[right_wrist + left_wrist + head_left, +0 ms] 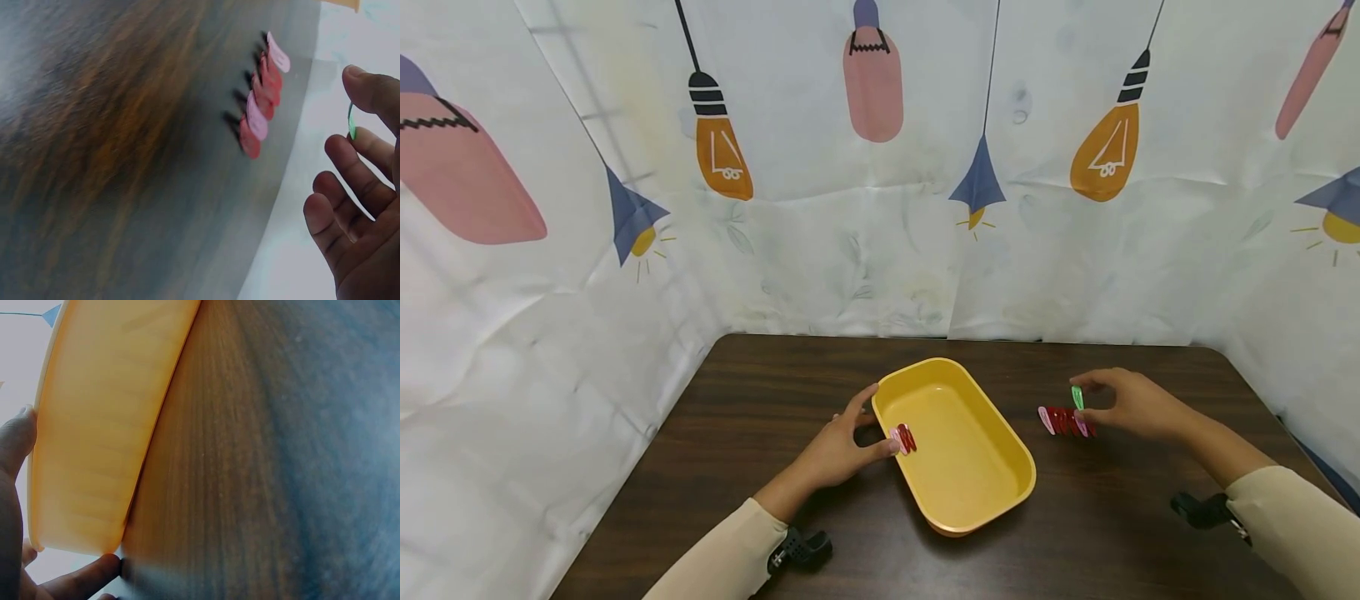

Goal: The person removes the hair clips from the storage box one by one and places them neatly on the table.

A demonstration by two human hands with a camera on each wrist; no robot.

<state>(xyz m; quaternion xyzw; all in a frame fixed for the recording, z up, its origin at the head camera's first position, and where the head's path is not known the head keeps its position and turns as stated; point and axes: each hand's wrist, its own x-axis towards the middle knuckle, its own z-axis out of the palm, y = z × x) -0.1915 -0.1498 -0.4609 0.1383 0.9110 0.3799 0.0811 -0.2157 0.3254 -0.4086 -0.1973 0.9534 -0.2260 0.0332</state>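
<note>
So the relation that matters is between the right hand (1126,406) and the yellow tray (970,450): from the right fingers the tray lies off to the left, well apart, with dark tabletop (865,350) between. Its long axis slants, far end leaning left of the near end. The left hand (842,454) is way nearer, right up against it.

The right thumb and index are pinching a green clip (1078,397), gap narrow, basically just the clip's own length. Its long axis runs from one fingertip to the other, and in the right wrist view it's almost edge-on. The other fingers are fanned out, loosely bent; can't tell if the middle one touches the clip too.

Just below those fingertips and reaching left is a row of red and pink clips (1063,421), the right end partly hidden by the hand in the head view.

Left fingers are spread wide, thumb over the rim, the rest against the tray's outer side. Right by that thumb tip there's a small pink-and-red bunch of clips (905,439) at the rim; can't tell if they're fastened on or just resting.
</note>
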